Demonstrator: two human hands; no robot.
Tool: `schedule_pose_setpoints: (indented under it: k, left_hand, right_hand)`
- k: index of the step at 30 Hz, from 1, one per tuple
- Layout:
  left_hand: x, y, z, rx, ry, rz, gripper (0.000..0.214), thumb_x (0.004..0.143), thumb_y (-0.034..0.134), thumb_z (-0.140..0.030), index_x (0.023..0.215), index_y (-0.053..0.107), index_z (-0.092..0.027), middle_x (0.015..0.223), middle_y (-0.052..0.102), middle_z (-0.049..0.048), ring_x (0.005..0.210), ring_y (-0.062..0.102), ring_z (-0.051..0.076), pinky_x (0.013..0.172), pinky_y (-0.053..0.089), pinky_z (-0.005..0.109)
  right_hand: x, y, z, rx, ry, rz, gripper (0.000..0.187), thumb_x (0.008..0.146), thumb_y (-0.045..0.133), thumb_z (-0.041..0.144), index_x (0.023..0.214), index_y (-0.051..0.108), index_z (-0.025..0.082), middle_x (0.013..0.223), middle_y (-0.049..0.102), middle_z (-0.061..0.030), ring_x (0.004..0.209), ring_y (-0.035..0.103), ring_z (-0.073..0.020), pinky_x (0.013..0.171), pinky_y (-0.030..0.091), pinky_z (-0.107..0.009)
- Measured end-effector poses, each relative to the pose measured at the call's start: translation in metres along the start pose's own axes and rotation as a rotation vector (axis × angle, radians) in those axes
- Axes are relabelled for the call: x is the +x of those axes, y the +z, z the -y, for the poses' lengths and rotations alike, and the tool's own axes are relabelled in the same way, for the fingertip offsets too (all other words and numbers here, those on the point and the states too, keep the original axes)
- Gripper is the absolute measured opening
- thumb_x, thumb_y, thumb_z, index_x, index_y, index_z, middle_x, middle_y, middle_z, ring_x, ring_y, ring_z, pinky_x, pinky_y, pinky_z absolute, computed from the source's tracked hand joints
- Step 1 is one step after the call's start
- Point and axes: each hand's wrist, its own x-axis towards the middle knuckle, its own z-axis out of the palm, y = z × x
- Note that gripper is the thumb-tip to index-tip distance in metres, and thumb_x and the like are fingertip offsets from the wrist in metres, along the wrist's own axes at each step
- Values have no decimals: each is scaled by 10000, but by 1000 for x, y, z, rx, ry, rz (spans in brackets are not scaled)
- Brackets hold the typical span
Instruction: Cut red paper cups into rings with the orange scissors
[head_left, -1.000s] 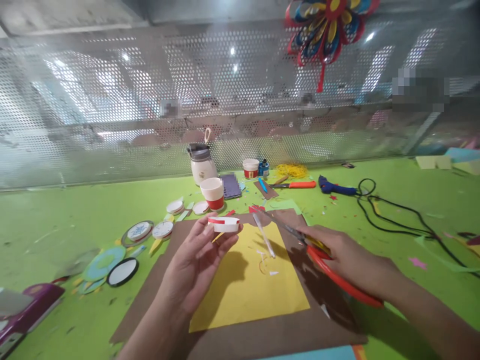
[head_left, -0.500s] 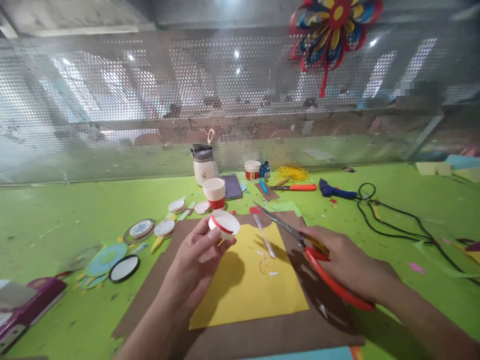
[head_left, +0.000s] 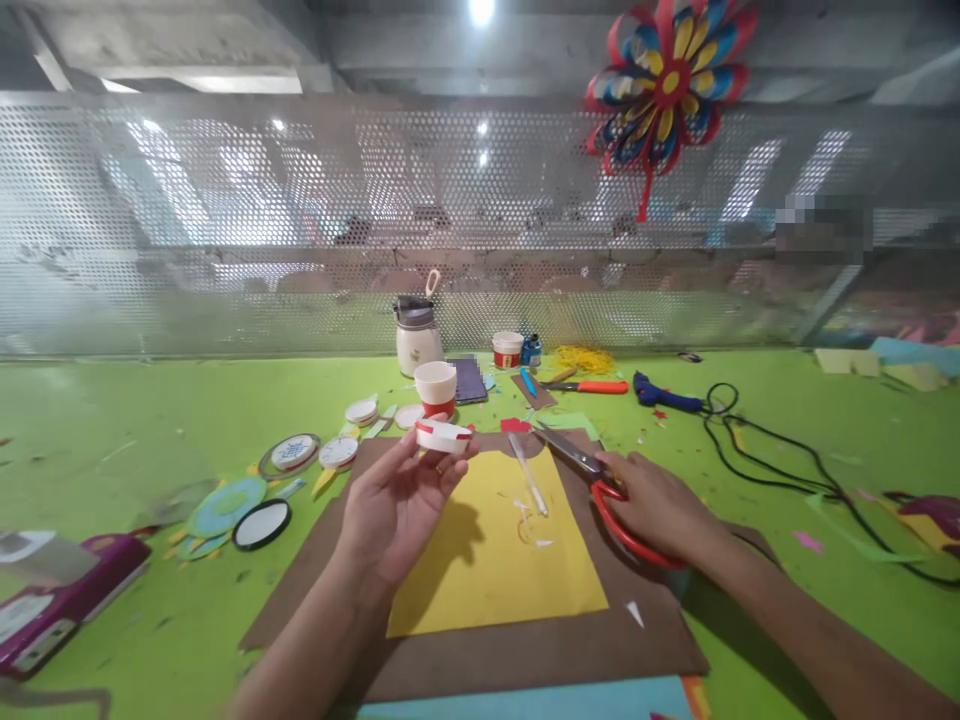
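Note:
Between the fingers and thumb of my left hand (head_left: 401,500) is a shallow white paper cup piece (head_left: 444,437) with a red band, held above the work mat. My right hand (head_left: 656,505) is closed round the red-handled scissors (head_left: 574,455), whose blades point away and to the left. Below both hands lies a sheet of yellow paper (head_left: 495,570) on a brown board (head_left: 600,645). A white pen (head_left: 529,475) and small paper scraps rest on the yellow sheet. Just behind the cup piece stands a white paper cup (head_left: 436,385) with a red band.
Discs and a black-rimmed circle (head_left: 262,524) lie left, near a purple power strip (head_left: 71,590). Behind are a flask (head_left: 418,335), a phone (head_left: 468,381), a short cup (head_left: 508,349) and an orange-handled tool (head_left: 600,387). At right is a blue glue gun (head_left: 664,393) with its black cord.
My left hand has tilted the cup piece so its side shows rather than its inside, and raised it slightly. The right hand has shifted a little left with the scissors. The view has tipped up.

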Motion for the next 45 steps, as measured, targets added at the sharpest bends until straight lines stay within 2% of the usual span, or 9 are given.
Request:
schedule_pose_setpoints:
  k: [5,10,14,19,24,33,38,41,45]
  left_hand:
    - [0,-3,-2,45,33,51,170,865,602,-131,1000,693,-80,924,765,165,887,747,258,725,617,268]
    - [-2,-7,-5,154,118,230,237,833,654,-106,1067,684,-136,997,764,100,906,740,225,780,601,267]
    - [0,-12,0,209,89,384,288,847,663,-167,1135,653,-173,1068,749,87,1005,716,252,806,586,281]
    - [4,-16,10,197,61,519,272,862,650,-196,1134,663,-202,1082,746,61,1032,688,218,911,546,326]
    - [1,-17,11,184,54,640,266,906,583,-198,1152,680,-231,1113,744,28,1033,669,159,888,532,261]
    - [-6,-16,6,309,9,794,494,808,664,-448,1258,646,-245,1143,717,51,1049,644,206,927,510,330]
    - [-6,-15,8,623,8,813,556,679,834,-265,1211,678,-214,1071,736,79,972,654,211,855,505,321]
    - [-3,-17,14,809,6,772,548,661,845,-250,1182,689,-194,1091,726,88,987,643,232,868,492,359]
    - [6,-24,21,1012,-6,715,505,699,812,-295,1171,688,-166,922,738,66,825,652,204,767,503,351]
  right_hand:
    - [-2,-1,0,13,-63,-11,345,930,604,374,1217,597,183,1031,665,-57,924,641,-230,820,508,-439]
    - [-11,-25,13,165,-181,-133,278,892,593,261,1129,677,143,1012,679,-152,1016,601,-313,890,455,-516]
    - [-19,-50,41,466,-384,-142,312,948,505,254,1232,616,186,1019,688,-75,884,641,-181,822,528,-344]
    - [-19,-71,87,715,-594,-91,429,904,602,293,1318,543,196,854,678,-10,725,626,-141,699,556,-293]
    - [-15,-75,111,774,-711,-139,224,827,702,299,1016,665,183,699,609,26,593,550,-119,550,499,-264]
    - [-39,-88,105,614,-792,-245,134,867,677,305,816,642,186,666,591,25,585,521,-115,567,440,-275]
    - [-38,-72,96,513,-792,-200,188,894,654,317,760,637,186,614,571,35,539,490,-108,515,396,-259]
    - [-39,-54,85,468,-785,-199,159,897,647,302,786,655,190,650,589,23,566,495,-119,525,394,-263]
    - [-38,-38,62,442,-749,-187,225,905,633,265,1120,664,209,720,648,23,601,557,-127,552,444,-253]
